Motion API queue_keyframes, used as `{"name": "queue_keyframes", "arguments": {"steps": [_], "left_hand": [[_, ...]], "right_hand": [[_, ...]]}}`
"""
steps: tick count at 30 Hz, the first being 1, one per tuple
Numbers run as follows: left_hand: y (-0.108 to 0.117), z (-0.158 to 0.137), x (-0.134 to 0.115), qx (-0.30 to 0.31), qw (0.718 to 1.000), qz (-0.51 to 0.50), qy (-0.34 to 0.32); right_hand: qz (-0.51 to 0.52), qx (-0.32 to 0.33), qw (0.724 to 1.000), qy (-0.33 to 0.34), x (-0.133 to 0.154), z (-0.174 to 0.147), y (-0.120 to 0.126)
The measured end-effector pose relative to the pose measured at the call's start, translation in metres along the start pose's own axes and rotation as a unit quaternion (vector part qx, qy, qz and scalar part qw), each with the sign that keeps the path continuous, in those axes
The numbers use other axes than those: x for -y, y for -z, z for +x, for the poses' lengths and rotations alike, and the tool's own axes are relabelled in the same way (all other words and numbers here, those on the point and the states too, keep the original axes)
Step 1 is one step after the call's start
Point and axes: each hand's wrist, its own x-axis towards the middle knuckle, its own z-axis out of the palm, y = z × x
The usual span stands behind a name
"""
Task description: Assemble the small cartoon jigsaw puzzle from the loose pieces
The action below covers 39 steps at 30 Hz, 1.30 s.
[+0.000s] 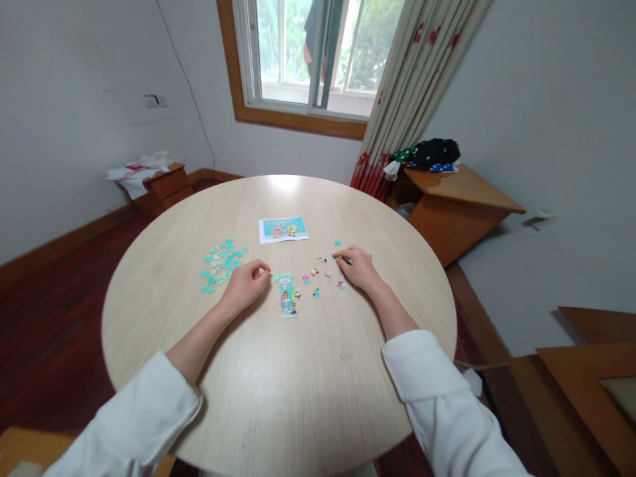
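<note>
A partly joined jigsaw puzzle (286, 298) lies on the round table (298, 384), showing a teal cartoon figure in a tall strip. My left hand (248, 281) is just left of its top edge, thumb and forefinger pinched together; whatever they hold is too small to make out. On the right, my right hand (356, 266) rests low over the tabletop with its fingertips closed on a small puzzle piece (348, 260), partly hidden by the fingers. Several loose colourful puzzle pieces (316, 291) are scattered between the strip and my right hand.
A heap of teal puzzle pieces (218, 265) lies beyond my left hand. Behind the puzzle is a printed reference picture (283, 229). Wooden cabinets (462, 199) with cloths on top stand past the table, near a curtain (412, 86) and a window.
</note>
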Motion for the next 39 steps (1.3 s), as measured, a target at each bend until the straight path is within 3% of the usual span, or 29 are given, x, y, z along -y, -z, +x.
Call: {"name": "queue_keyframes", "arguments": {"steps": [23, 39], "left_hand": [[0.0, 0.0, -0.002, -0.002, 1.0, -0.004, -0.002], [-0.002, 0.0, 0.005, -0.003, 1.0, -0.005, -0.012]], "right_hand": [[0.011, 0.005, 1.0, 0.024, 0.002, 0.0, -0.004], [-0.025, -0.063, 0.994, -0.091, -0.02, 0.004, 0.002]]}}
